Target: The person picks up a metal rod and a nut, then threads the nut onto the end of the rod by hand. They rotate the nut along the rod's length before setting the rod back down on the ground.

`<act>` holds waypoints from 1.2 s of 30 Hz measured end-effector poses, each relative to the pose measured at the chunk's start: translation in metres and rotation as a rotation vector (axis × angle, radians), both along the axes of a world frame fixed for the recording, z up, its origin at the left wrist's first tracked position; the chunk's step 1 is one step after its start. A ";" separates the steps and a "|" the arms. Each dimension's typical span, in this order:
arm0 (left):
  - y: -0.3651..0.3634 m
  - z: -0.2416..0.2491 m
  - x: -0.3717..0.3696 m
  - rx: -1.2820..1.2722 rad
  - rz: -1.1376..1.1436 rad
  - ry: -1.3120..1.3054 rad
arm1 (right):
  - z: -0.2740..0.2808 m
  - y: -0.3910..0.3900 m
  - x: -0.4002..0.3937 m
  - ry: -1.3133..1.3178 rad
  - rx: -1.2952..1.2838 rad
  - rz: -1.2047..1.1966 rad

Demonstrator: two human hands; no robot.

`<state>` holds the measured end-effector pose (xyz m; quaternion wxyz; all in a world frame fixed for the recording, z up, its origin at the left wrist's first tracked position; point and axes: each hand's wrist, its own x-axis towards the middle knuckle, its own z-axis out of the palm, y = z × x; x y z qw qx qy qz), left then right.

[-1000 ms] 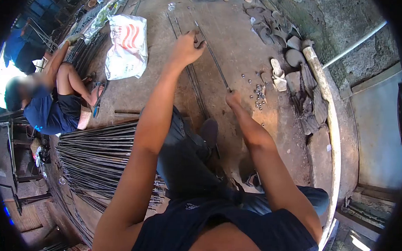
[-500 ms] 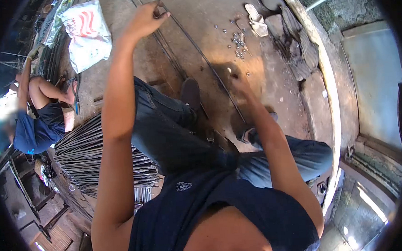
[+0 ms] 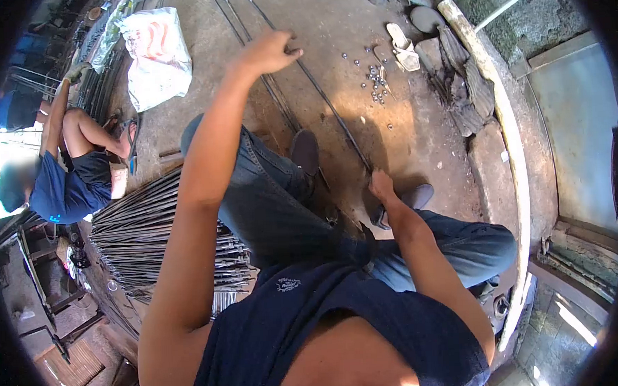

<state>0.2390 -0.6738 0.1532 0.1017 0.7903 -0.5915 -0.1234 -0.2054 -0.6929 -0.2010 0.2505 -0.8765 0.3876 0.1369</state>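
A long dark metal rod (image 3: 329, 108) slants across the floor from the top middle down between my feet. At its lower end my right hand (image 3: 381, 186) is closed, with the fingers pinched on the rod. Higher up, my left hand (image 3: 275, 51) is over the same rod, its thumb and fingers apart in a loose curve. Two more thin rods (image 3: 268, 88) lie to the left of it, running toward my shoe. Several small shiny metal rings or nuts (image 3: 376, 79) are scattered on the floor to the right.
A big bundle of rods (image 3: 159, 234) lies left of my legs. A white sack (image 3: 155, 62) is at the upper left, near a seated person (image 3: 67, 179). Sandals (image 3: 403, 47), stones and a pale pole (image 3: 502, 115) stand at the right.
My right hand has moved down to the rod's lower end and closed on it. My left hand has come down along the rod, nearer my body. The view has shifted slightly.
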 end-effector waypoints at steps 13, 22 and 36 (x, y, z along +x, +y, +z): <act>-0.015 -0.006 -0.038 0.248 -0.050 -0.249 | 0.243 -0.099 0.126 -0.386 0.792 -0.273; -0.046 0.006 -0.034 -0.532 -0.277 -0.086 | 0.442 -0.098 0.206 -0.561 0.784 -0.025; -0.090 0.037 -0.011 -0.606 -0.187 0.033 | 0.413 -0.148 0.141 -1.190 0.908 -0.522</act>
